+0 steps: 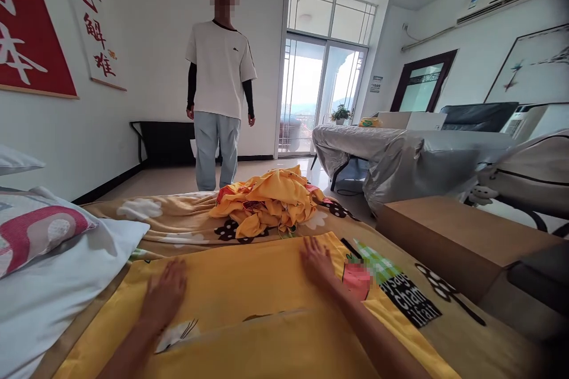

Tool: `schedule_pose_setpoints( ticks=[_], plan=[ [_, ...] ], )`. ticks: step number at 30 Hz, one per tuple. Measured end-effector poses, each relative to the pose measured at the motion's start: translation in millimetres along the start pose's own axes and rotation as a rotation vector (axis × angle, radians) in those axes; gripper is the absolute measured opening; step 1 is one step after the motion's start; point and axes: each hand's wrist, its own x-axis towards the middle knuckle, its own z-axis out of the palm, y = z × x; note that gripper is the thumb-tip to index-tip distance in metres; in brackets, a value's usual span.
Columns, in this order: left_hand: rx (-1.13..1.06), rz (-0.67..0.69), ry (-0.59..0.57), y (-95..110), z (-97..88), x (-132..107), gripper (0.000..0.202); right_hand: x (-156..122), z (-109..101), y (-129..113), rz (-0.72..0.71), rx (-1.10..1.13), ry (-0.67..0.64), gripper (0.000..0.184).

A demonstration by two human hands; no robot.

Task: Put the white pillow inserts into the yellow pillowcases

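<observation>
A yellow pillowcase (249,266) lies spread out in front of me, with an overlapping seam across its middle and a pink fruit print near its right edge. My left hand (165,291) rests flat on its left part, slightly blurred, fingers stretched forward. On the far right part lies my right hand (318,262), palm down with fingers extended near the far edge. Neither hand holds anything. Just beyond the pillowcase sits a crumpled heap of yellow-orange printed fabric (271,198). Under both is a brown patterned blanket (178,222).
White pillows (89,254) are stacked at the left. A cardboard box (462,225) stands to the right, beside a plastic-covered table (400,148). A person (220,71) in a white T-shirt stands beyond the bed, before a black folded frame (169,142).
</observation>
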Motion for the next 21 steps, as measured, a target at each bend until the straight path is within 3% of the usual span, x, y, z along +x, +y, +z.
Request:
schedule_pose_setpoints(
  ticks=[3,5,7,12,14,16,18,21],
  plan=[
    [-0.120,0.292,-0.071,63.3,-2.0,-18.9,0.056,-28.5,21.6,-73.3,-0.376,0.104,-0.068,0.054],
    [-0.170,0.391,-0.091,73.5,3.7,-27.4,0.057,-43.0,30.5,-92.1,-0.524,0.142,-0.107,0.053],
    [-0.144,0.354,-0.083,49.2,10.8,-31.3,0.056,-48.8,29.4,-75.0,-0.477,0.129,-0.108,0.055],
    [-0.003,-0.006,-0.088,-73.7,16.0,-41.2,0.053,-44.8,-1.5,54.8,-0.032,0.011,-0.044,0.059],
    [-0.017,-0.113,-0.036,-93.3,11.4,-52.6,0.053,-50.2,-11.9,86.9,0.086,-0.047,-0.006,0.056],
    [-0.033,-0.093,0.018,-78.8,4.6,-68.8,0.053,-64.1,-16.6,85.8,0.150,-0.095,0.045,0.055],
    [-0.070,0.074,0.016,-37.5,-2.4,-87.7,0.053,-85.6,-14.9,55.8,0.084,-0.080,0.071,0.056],
    [-0.165,0.367,-0.063,31.2,-8.3,-115.9,0.051,-123.9,-4.8,-3.7,-0.336,0.076,-0.048,0.056]
  ],
)
